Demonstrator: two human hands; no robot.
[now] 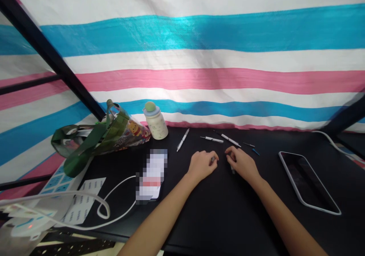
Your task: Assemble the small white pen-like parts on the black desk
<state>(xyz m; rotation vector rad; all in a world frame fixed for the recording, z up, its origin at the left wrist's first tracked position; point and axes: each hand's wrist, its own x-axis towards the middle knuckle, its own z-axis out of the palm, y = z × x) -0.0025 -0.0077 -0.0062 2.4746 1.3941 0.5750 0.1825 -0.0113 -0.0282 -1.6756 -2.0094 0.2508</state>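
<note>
My left hand (202, 166) is curled on the black desktop (216, 218), its fingertips pinching a small grey piece (212, 159). My right hand (242, 162) faces it a little apart, with a short grey rod (233, 170) sticking out below its fingers. Beyond the hands lie several slim white pen-like tools, including one (183, 140) at the left, one (211, 139) in the middle and one (230, 140) at the right. A thin metal-tipped piece (249, 144) and a small blue piece (256, 151) sit further right.
A black-framed tablet (305, 182) lies at the right, and a pixelated phone (151, 176) lies at the left with a white cable (114, 206). A green woven bag (99, 142), a cream bottle (155, 123) and sticker sheets (82, 201) stand further left. A striped tarp (199, 85) backs the desk.
</note>
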